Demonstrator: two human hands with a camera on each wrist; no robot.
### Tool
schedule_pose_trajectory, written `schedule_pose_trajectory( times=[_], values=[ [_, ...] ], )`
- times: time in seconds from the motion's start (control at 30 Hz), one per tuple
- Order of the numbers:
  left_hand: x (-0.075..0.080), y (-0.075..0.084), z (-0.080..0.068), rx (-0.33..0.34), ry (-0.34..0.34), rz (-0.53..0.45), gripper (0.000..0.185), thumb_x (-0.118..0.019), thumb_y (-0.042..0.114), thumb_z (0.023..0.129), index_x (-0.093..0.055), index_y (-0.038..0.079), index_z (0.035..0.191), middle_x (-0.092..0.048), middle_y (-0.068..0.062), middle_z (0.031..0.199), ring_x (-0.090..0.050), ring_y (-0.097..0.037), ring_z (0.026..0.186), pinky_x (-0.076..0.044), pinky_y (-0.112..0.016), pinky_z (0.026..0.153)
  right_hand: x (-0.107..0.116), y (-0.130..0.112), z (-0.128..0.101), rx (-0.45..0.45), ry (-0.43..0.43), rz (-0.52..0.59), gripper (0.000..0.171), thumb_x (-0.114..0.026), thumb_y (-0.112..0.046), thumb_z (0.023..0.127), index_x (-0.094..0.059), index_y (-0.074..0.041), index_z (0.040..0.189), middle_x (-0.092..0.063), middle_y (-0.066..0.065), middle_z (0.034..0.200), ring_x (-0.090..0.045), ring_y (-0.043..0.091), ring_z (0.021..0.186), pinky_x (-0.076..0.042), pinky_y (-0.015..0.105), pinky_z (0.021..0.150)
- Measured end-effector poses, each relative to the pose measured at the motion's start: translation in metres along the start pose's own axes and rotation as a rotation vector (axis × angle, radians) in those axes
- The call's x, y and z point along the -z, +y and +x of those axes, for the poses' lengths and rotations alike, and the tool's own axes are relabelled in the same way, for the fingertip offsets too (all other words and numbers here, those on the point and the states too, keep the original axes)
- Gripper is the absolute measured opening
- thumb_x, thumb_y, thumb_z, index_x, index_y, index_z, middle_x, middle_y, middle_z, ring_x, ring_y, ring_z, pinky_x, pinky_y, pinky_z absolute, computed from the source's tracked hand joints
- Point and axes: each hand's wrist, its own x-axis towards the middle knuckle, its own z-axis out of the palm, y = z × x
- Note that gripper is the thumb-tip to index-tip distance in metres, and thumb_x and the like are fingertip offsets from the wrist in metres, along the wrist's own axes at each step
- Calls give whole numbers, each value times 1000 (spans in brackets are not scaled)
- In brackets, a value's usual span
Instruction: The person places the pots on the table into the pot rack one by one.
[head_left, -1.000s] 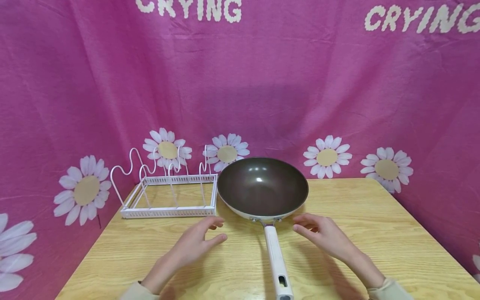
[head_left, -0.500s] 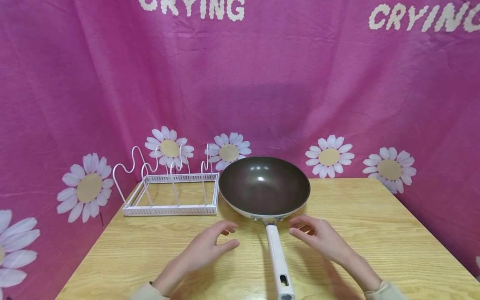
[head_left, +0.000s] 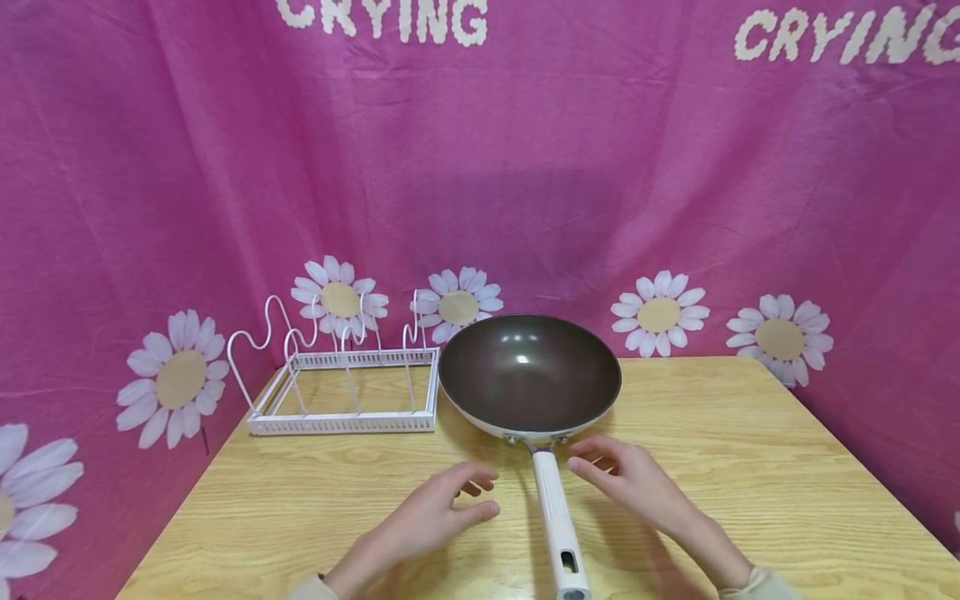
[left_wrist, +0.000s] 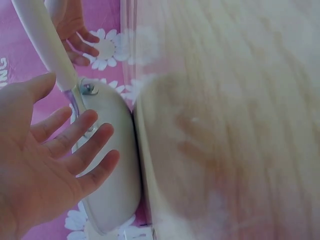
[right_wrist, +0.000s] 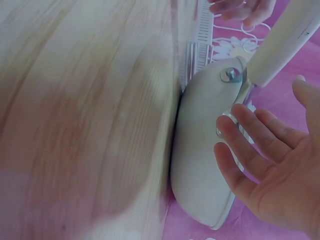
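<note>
A dark-lined wok (head_left: 529,375) with a cream outer shell stands on the wooden table (head_left: 750,467), its long white handle (head_left: 555,525) pointing toward me. My left hand (head_left: 442,512) hovers just left of the handle, fingers relaxed and holding nothing. My right hand (head_left: 626,479) hovers just right of the handle near the wok's rim, also empty. The left wrist view shows the left hand (left_wrist: 50,165) spread beside the wok's cream underside (left_wrist: 112,165). The right wrist view shows the right hand (right_wrist: 270,170) spread next to the wok shell (right_wrist: 200,165) and handle (right_wrist: 287,40).
A white wire rack (head_left: 341,383) with upright loops stands at the table's back left, close to the wok. A pink daisy-print cloth (head_left: 525,167) hangs behind and around the table.
Both hands have drifted inward toward the wok's handle, the left one more than the right. The wok and rack have not moved.
</note>
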Motion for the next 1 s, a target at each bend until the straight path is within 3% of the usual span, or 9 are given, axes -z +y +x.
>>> schedule_pose_trajectory(
  times=[0.2,0.4,0.7,0.83,1.0],
  values=[
    [-12,1,3,-13,-28,-126,42,-62,39,96,-60,14,130,-68,-5,119,-64,-17,107,-50,-35,94,-6,-3,1,5,7,36,32,-64,-34,96,-68,-9,117,-73,5,106,-70,14,86,-55,23,71],
    [-22,6,5,9,-49,-294,32,-64,29,97,-63,12,124,-68,-1,112,-64,-11,97,-52,-23,80,-8,-7,2,-2,0,76,30,-63,-29,98,-67,-7,118,-72,12,112,-71,19,89,-55,23,73],
    [-26,17,5,16,-55,-312,31,-61,32,98,-63,14,124,-69,6,110,-63,-5,96,-52,-22,80,-10,-10,2,7,-7,109,34,-63,-31,98,-64,-6,121,-72,11,111,-70,19,90,-55,23,75],
    [-29,20,5,11,-54,-342,32,-60,31,99,-63,12,125,-68,3,111,-62,-5,94,-52,-22,78,-10,-11,1,34,-10,129,36,-62,-30,98,-63,-3,122,-72,10,108,-69,16,88,-55,23,74],
    [-33,21,5,-8,-65,-406,33,-54,32,102,-62,10,124,-68,-8,112,-65,-8,91,-53,-25,80,-11,-12,0,-2,-32,180,39,-63,-30,97,-61,-3,126,-71,11,112,-69,12,88,-55,23,74]
  ],
)
